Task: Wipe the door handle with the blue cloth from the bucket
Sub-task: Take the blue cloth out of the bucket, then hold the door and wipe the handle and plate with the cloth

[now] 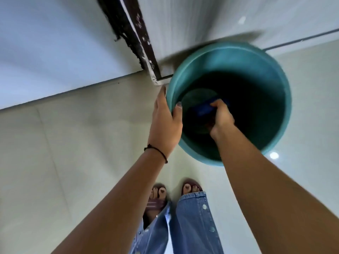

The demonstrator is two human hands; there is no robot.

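Observation:
A teal plastic bucket point(256, 57) stands on the tiled floor in front of me, its inside dark. My left hand point(166, 123) grips the bucket's near-left rim, thumb inside and fingers outside. My right hand point(221, 118) reaches down into the bucket and is closed on the blue cloth point(205, 109), which sticks out past my fingers toward the left. The door handle is out of view.
A dark, worn door frame post point(135, 37) rises from the floor just left of the bucket, with a white wall point(45, 52) to its left and a pale door panel point(201, 19) to its right. My sandalled feet point(176, 193) stand close behind the bucket.

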